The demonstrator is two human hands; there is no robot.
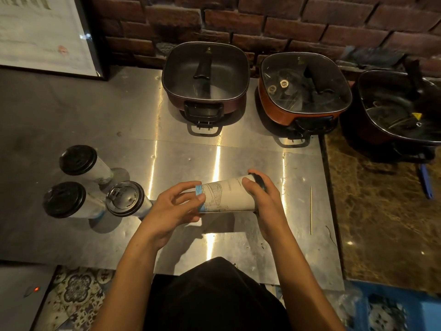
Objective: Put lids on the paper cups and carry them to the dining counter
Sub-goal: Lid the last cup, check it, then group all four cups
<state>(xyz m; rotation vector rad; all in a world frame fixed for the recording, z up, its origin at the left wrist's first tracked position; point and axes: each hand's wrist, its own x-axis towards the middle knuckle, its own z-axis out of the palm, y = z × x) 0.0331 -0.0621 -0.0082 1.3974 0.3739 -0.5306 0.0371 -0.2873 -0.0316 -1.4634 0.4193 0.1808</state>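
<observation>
Three lidded cups: a back cup [82,163], a front-left cup [68,200] and a front-right cup [127,199] are seen standing together on the steel counter [238,247], at about nine o'clock from the hands.
Fourth cup: a paper cup [228,197] is held on its side above the counter's middle, base toward nine o'clock, mouth toward three.
Left hand: the left hand [174,211] is closed round the blue-banded base, its fingers [199,198] curled on the wall.
Right hand: the right hand [260,194] is wrapped over the mouth end, its fingers clenched on a black lid [260,181] and the rim.
Step in hand: the last lid is judged to be at the pressing-on stage; whether it is fully seated cannot be told.
Next move: even pressure round the rim is called for, then the cup is to be stood upright beside the others before carrying.
Surroundings: three electric pots are ranged at twelve to two o'clock; a thin skewer [311,210] lies at three o'clock.
</observation>
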